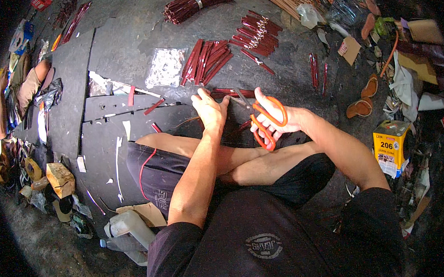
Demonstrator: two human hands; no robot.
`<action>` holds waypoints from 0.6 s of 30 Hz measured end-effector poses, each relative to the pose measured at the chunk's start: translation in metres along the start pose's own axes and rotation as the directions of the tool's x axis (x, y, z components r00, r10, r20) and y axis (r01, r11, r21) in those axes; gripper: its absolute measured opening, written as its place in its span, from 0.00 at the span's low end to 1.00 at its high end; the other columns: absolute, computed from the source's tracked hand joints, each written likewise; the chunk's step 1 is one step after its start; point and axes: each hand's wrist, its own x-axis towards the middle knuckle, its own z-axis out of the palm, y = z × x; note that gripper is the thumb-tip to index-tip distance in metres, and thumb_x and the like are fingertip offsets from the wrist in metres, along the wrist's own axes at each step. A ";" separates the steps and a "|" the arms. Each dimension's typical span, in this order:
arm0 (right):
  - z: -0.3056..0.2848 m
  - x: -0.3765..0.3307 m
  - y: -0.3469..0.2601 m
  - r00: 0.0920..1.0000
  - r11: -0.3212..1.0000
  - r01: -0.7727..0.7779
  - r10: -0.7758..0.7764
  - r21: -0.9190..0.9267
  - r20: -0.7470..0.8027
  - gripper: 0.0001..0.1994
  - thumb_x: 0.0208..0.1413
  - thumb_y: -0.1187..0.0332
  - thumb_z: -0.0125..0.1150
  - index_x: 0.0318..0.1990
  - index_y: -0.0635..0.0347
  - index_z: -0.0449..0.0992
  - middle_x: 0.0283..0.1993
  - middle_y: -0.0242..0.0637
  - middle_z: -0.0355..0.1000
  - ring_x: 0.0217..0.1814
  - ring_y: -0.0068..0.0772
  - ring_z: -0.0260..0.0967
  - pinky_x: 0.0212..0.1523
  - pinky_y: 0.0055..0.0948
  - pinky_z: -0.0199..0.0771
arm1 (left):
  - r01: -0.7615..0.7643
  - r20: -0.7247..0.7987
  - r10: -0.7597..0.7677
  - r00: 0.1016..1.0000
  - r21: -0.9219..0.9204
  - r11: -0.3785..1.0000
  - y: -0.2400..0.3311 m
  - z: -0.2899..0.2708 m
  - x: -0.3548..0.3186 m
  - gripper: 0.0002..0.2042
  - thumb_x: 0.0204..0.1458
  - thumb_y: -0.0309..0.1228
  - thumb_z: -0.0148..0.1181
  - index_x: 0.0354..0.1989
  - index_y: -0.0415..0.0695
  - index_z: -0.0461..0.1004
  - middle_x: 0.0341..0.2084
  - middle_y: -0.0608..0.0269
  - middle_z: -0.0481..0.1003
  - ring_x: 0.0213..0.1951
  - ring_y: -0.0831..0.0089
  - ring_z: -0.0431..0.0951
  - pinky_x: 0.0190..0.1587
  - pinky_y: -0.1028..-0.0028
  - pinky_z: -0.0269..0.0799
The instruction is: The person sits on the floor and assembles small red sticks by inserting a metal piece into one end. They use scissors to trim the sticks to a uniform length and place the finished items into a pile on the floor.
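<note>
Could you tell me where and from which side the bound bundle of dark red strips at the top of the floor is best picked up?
Probably at its middle, around the pale band that ties the bundle of dark red strips. The strips fan loose at both ends, so only the banded waist looks firm. It lies slanted on the floor, so come from above, fingers closing across it.

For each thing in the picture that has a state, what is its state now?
Left hand: pressing down a dark red strip.
Right hand: fingers through the orange scissors handles.
Scissors: blades at the strip.
Bundle of strips: tied with a band.
Yellow can: upright.
</note>
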 end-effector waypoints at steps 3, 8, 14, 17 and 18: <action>-0.007 -0.004 -0.014 0.998 0.999 -0.039 0.038 0.013 0.055 0.67 0.28 0.10 0.24 0.49 0.76 0.67 0.34 0.45 0.67 0.36 0.45 0.72 0.45 0.51 0.74 | -0.007 0.004 0.007 1.000 -0.011 1.000 -0.001 -0.001 0.000 0.32 0.34 0.33 0.78 0.46 0.40 0.63 0.42 0.44 0.64 0.47 0.45 0.68 0.51 0.55 0.65; -0.015 -0.010 -0.038 0.991 0.994 -0.111 0.112 -0.018 0.076 0.69 0.26 0.09 0.23 0.50 0.79 0.67 0.36 0.46 0.67 0.37 0.46 0.71 0.46 0.52 0.74 | 0.021 0.005 -0.021 1.000 -0.007 1.000 0.003 -0.002 0.000 0.33 0.34 0.33 0.78 0.47 0.38 0.63 0.42 0.44 0.64 0.48 0.45 0.67 0.52 0.56 0.65; -0.019 -0.013 -0.060 0.976 0.972 -0.191 0.203 -0.135 0.080 0.71 0.26 0.09 0.20 0.49 0.81 0.67 0.36 0.46 0.66 0.38 0.46 0.71 0.47 0.52 0.75 | 0.077 -0.079 -0.080 0.994 -0.033 0.996 -0.001 -0.001 -0.016 0.24 0.46 0.34 0.67 0.47 0.37 0.63 0.40 0.43 0.65 0.45 0.44 0.69 0.50 0.54 0.67; -0.027 -0.010 -0.062 0.965 0.970 -0.218 0.231 -0.107 0.125 0.71 0.25 0.09 0.18 0.48 0.80 0.68 0.38 0.47 0.67 0.38 0.45 0.71 0.47 0.48 0.75 | 0.222 0.367 -0.100 0.925 -0.308 0.925 0.014 -0.017 -0.038 0.18 0.56 0.41 0.56 0.40 0.35 0.70 0.36 0.41 0.74 0.40 0.46 0.75 0.46 0.56 0.69; -0.026 -0.010 -0.064 0.961 0.968 -0.229 0.242 -0.102 0.137 0.71 0.25 0.09 0.18 0.48 0.80 0.68 0.39 0.48 0.68 0.38 0.45 0.71 0.47 0.48 0.75 | 0.440 0.569 -0.178 0.803 -0.364 0.821 0.006 0.002 -0.046 0.22 0.60 0.47 0.50 0.41 0.36 0.74 0.34 0.45 0.77 0.40 0.54 0.77 0.46 0.59 0.70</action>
